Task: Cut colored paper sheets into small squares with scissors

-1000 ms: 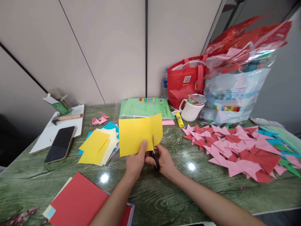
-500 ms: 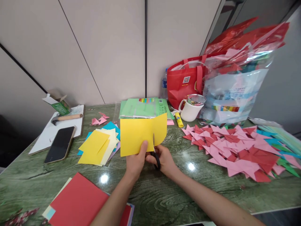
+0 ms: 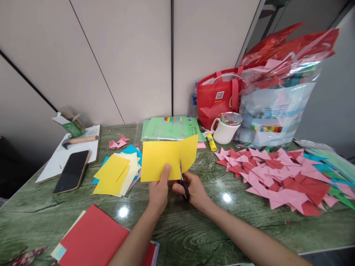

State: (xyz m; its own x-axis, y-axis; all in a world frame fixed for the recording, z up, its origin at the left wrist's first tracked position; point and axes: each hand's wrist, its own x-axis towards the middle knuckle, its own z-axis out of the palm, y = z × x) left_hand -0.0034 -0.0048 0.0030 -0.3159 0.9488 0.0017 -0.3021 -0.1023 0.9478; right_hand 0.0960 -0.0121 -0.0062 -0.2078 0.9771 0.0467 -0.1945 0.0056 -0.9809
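Note:
My left hand (image 3: 159, 190) grips a sheet of yellow paper (image 3: 158, 159) by its lower edge, thumb on the near face and the other fingers hidden behind. In my right hand (image 3: 195, 188) is a pair of scissors (image 3: 185, 189) with dark handles. Their blades sit in a slit running up the paper from its lower edge, and the strip to the right of the slit bends away. To the left lies a fanned pile of cut paper squares (image 3: 112, 173) in yellow, cream, blue and lilac. Nearer me, red sheets (image 3: 91, 236) top another stack, partly under my left forearm.
Folded pink and red paper pieces (image 3: 277, 170) are heaped on the right. Behind stand a white mug (image 3: 223, 132), a glue stick (image 3: 211, 142), a red bag (image 3: 213, 99) and a clear plastic bag (image 3: 266, 107). Left are a phone (image 3: 72, 171), a hammer (image 3: 83, 139) and a small green box (image 3: 72, 127).
My left thumb has slid slightly left along the paper. The scissors and my right hand have shifted only a little, and the paper's right strip stands slightly further apart. The view has tilted slightly.

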